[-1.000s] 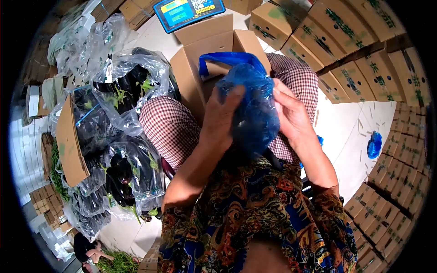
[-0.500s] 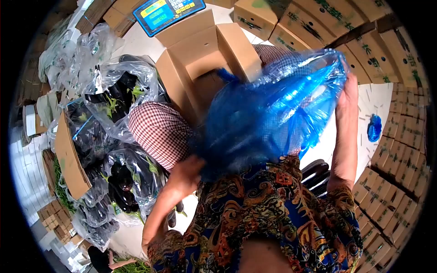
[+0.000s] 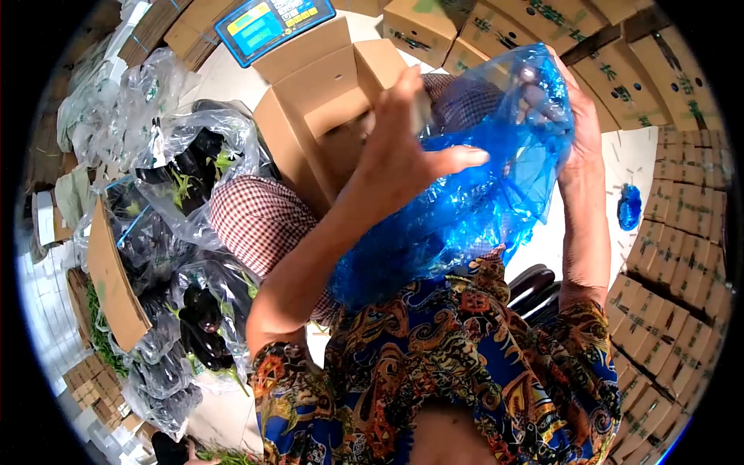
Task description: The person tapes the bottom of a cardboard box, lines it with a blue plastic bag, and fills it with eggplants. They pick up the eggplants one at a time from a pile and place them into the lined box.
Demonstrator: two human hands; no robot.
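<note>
A blue plastic bag (image 3: 465, 201) is spread over my lap. My right hand (image 3: 583, 128) grips its upper right end, and some fingertips show through the thin film. Above the bag's left part is my left hand (image 3: 399, 151), thumb and fingers apart, with nothing in it. Just beyond that hand stands a cardboard box (image 3: 291, 132) with its flaps up; the hand hides part of its inside.
Clear bags of eggplants (image 3: 205, 310) lie to the left beside a cardboard flap (image 3: 116, 271). A blue scale (image 3: 267, 27) stands behind the box. Stacked cartons (image 3: 674, 256) line the right, near a small blue crumpled piece (image 3: 630, 207) on the floor.
My left hand has come off the bag's lower left edge and risen to the middle, opening. The right hand has shifted slightly up, and the bag's upper end is now drawn over its fingers.
</note>
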